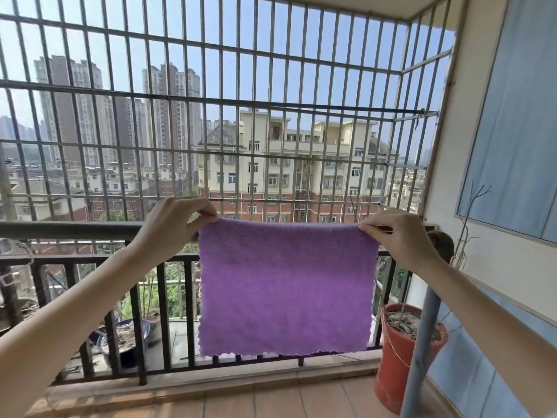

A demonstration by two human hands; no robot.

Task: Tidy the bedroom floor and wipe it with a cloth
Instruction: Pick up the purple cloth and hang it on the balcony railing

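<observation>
- a tall grey metal security grille of crossed bars fills the upper part of the view, closing in the balcony, with high-rise blocks and a cream and brick apartment building behind it.
- a dark metal balcony railing with a rounded top rail and upright posts runs across the middle, from the left edge to the right wall.
- a pale wall with a blue-tinted window pane takes up the right side.
- a terracotta tiled balcony floor lies along the bottom edge.
- a purple fluffy square cloth with scalloped edges hangs flat in the air in front of the railing, at the centre, its top edge stretched level with the top rail and its bottom edge near the foot of the railing.
- a grey-blue upright pole rises at the lower right.
- a red-orange plastic plant pot with dry soil and bare twigs stands on the floor in the right corner, partly behind the pole.
- a dark round plant pot sits beyond the railing at lower left.
- the left hand pinches the cloth's top left corner between thumb and curled fingers.
- the right hand pinches the top right corner the same way, arm reaching in from the right.
</observation>
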